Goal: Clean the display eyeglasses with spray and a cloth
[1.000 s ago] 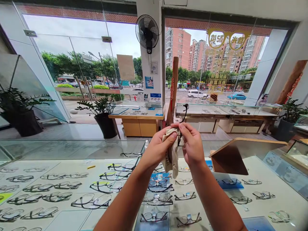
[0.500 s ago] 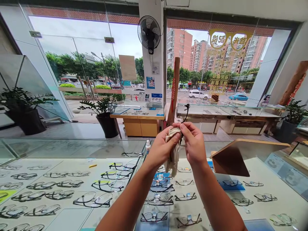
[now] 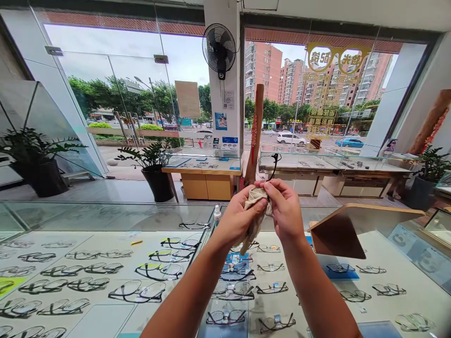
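My left hand (image 3: 243, 213) is closed around a crumpled beige cloth (image 3: 256, 197), its thumb pressing on the folds. One end of the cloth hangs below the fingers. My right hand (image 3: 286, 206) pinches a pair of eyeglasses (image 3: 275, 164) beside it. A dark, curved temple arm sticks up above the right fingers; most of the frame is hidden by the cloth and fingers. Both hands meet above the glass display counter (image 3: 105, 216), with the fingertips close together.
Rows of eyeglasses (image 3: 137, 291) lie inside the counter. A small white bottle (image 3: 217, 215) stands behind my left wrist, and a tilted wood-edged board (image 3: 366, 225) is at the right. Farther back are a potted plant (image 3: 157, 180) and a wooden cabinet (image 3: 206, 183).
My left hand and the cloth have shifted slightly, and the cloth's hanging end has swung left. The right hand keeps its grip on the eyeglasses.
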The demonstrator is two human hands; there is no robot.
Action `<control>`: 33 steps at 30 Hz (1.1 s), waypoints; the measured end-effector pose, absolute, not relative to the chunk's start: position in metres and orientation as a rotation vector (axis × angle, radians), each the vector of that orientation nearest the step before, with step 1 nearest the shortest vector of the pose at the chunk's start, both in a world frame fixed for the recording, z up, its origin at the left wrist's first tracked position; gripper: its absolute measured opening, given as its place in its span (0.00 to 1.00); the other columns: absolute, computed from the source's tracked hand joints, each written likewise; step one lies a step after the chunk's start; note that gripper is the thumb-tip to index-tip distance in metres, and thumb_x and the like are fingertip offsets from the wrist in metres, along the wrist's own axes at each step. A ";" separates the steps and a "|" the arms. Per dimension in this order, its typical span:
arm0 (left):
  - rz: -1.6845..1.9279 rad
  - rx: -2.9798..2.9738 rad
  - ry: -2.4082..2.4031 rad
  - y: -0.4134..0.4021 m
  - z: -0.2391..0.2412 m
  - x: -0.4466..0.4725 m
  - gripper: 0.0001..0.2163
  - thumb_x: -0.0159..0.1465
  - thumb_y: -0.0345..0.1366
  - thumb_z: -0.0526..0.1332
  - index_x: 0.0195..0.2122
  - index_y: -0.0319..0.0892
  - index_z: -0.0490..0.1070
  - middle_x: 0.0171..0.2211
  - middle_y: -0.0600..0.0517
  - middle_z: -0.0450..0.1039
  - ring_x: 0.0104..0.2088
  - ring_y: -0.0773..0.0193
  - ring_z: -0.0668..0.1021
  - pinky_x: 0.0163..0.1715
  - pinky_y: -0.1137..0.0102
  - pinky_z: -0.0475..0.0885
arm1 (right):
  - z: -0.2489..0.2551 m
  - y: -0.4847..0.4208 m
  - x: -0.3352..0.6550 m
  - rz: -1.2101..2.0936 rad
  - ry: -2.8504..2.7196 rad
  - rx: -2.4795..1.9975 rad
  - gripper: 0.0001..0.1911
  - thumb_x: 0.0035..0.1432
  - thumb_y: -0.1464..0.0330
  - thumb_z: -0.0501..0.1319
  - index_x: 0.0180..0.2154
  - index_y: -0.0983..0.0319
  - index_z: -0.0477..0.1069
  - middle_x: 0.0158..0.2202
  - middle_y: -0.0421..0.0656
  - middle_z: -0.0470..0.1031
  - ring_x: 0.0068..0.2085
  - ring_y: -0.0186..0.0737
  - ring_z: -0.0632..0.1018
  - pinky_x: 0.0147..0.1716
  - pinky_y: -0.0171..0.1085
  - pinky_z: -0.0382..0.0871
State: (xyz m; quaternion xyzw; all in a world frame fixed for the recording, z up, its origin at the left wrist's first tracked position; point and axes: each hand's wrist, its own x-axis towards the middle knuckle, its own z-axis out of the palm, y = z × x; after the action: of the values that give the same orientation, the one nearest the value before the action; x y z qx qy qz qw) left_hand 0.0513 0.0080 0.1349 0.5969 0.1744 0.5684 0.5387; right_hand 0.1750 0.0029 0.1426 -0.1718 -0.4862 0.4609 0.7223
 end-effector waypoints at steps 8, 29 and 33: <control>1.536 1.337 0.513 0.000 0.130 0.062 0.27 0.67 0.59 0.66 0.50 0.38 0.81 0.35 0.49 0.80 0.35 0.62 0.78 0.39 0.70 0.73 | 0.141 -0.007 0.170 1.006 -1.115 -0.355 0.09 0.59 0.60 0.74 0.35 0.57 0.80 0.36 0.41 0.84 0.38 0.39 0.81 0.42 0.37 0.76; 1.034 1.677 0.808 -0.040 0.042 0.108 0.23 0.65 0.59 0.62 0.31 0.41 0.71 0.27 0.54 0.68 0.30 0.63 0.68 0.33 0.69 0.63 | 0.133 -0.071 0.244 0.866 -1.058 -0.557 0.10 0.58 0.59 0.71 0.33 0.59 0.80 0.35 0.42 0.83 0.41 0.42 0.79 0.51 0.42 0.70; 0.969 1.656 0.862 -0.045 -0.005 0.124 0.19 0.61 0.54 0.66 0.35 0.41 0.74 0.33 0.50 0.77 0.35 0.58 0.76 0.39 0.66 0.69 | 0.122 -0.093 0.246 0.860 -1.069 -0.629 0.11 0.58 0.59 0.71 0.33 0.60 0.81 0.34 0.43 0.83 0.40 0.43 0.80 0.50 0.43 0.72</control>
State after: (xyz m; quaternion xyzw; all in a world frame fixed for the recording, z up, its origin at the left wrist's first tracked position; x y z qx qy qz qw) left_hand 0.1239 -0.0451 -0.0055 0.6835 0.3559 0.3999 0.4963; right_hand 0.2459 -0.0930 0.1223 -0.2855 -0.4851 0.3903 0.7286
